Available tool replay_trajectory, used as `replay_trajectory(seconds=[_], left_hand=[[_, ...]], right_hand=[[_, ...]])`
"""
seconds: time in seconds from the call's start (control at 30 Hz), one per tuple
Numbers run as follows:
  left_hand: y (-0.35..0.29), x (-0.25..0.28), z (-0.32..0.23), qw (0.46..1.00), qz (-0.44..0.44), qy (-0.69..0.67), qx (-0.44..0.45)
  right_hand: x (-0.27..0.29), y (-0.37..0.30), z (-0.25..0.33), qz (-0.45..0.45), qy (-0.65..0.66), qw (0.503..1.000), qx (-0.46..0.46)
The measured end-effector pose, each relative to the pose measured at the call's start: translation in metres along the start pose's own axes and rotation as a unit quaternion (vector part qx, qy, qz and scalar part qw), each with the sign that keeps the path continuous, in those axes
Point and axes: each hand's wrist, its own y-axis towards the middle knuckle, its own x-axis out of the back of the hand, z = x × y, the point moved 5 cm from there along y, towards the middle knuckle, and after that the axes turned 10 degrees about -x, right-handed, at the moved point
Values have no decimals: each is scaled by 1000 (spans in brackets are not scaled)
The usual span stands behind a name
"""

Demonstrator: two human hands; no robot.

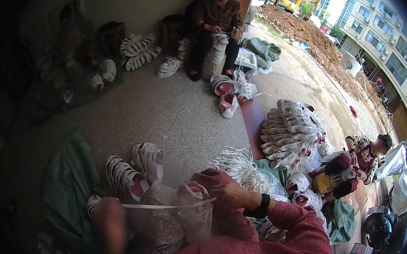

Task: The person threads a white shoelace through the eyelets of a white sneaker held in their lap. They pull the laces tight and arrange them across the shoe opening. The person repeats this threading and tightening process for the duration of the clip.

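A flat white shoelace (166, 206) stretches nearly straight across my lap from one hand to the other. My left hand (111, 227), blurred, is closed on its left end. The other end meets the closed fingers of my right hand (225, 192), with a dark watch on that wrist. Between my hands, a pale strappy shoe (194, 209) rests on my lap, its lower part blurred. Patterned fabric (163, 218) covers my lap beside it. Just beyond my left hand stand white strappy shoes (126, 176) with red insoles.
A heap of white laces (238, 167) and a tall stack of shoes (292, 129) lie to the right. Green sacking (72, 185) lies left. A seated person (219, 20) handles a shoe at the back; another person (359, 162) sits at far right.
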Motion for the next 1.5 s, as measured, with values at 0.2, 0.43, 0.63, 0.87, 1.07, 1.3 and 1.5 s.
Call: replay_trajectory(seconds=[0.2, 0.43, 0.63, 0.87, 1.07, 1.3, 1.5], left_hand=[[1, -7, -5, 999, 36, -12, -30], [-1, -6, -4, 999, 44, -18, -24], [-2, -9, -3, 998, 36, -48, -5], [-18, 0, 2, 979, 106, -166, -47], [-15, 2, 14, 964, 162, -211, -13], [-10, -3, 25, 985, 43, -116, 121], [-8, -22, 34, 987, 73, 84, 117]], right_hand=[[5, 1, 7, 4, -43, 999, 7], [4, 0, 12, 36, -51, 998, 5], [-2, -3, 15, 20, -72, 989, -129], [7, -10, 28, -22, -72, 980, -184], [50, -19, 64, 8, -51, 997, -56], [155, -37, 206, -301, 68, 933, 185], [138, -47, 257, -315, 22, 875, 368]])
